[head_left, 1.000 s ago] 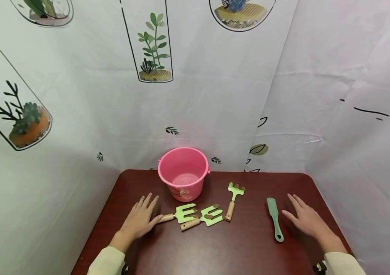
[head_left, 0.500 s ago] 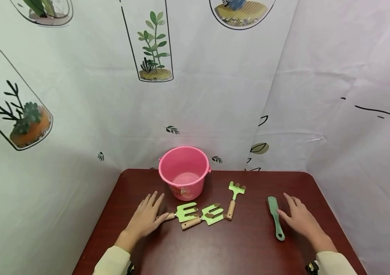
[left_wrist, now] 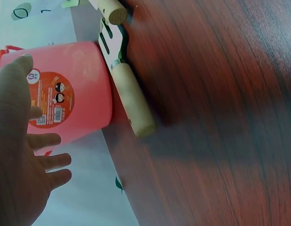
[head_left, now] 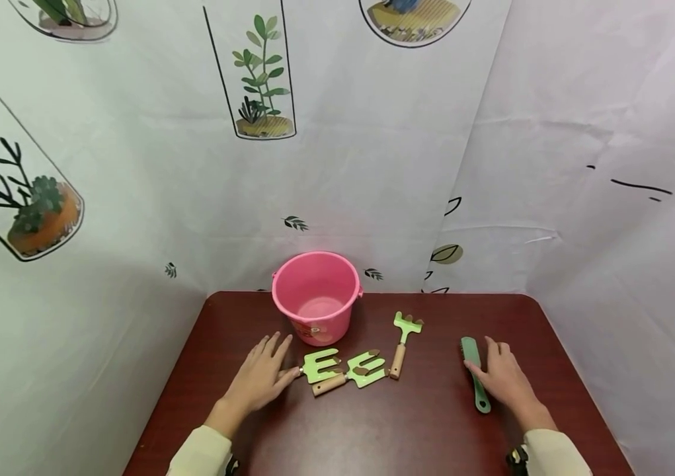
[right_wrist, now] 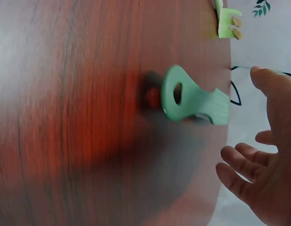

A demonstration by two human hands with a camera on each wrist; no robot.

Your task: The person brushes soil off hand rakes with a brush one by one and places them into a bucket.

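Note:
My left hand (head_left: 256, 378) spreads its fingers above the table, covering the wooden handle of the leftmost green garden fork (head_left: 315, 365) in the head view. The left wrist view shows that fork's handle (left_wrist: 133, 99) apart from the fingers. A second fork (head_left: 365, 372) lies partly over the first. Farther right lies a small green hand rake (head_left: 400, 345). My right hand (head_left: 508, 377) hovers beside a green brush (head_left: 471, 352), its thumb overlapping the brush in the head view. In the right wrist view, the fingers bend loosely, and a gap separates them from the brush (right_wrist: 190, 96).
A pink bucket (head_left: 330, 325) stands upright at the table's back edge, behind the forks. The dark red table (head_left: 397, 430) meets a pale printed cloth backdrop (head_left: 361, 165) at the back and sides.
My right hand has moved left toward the brush, and its thumb now overlaps it. The left hand has shifted slightly right over the fork's handle. The tools and bucket stay put.

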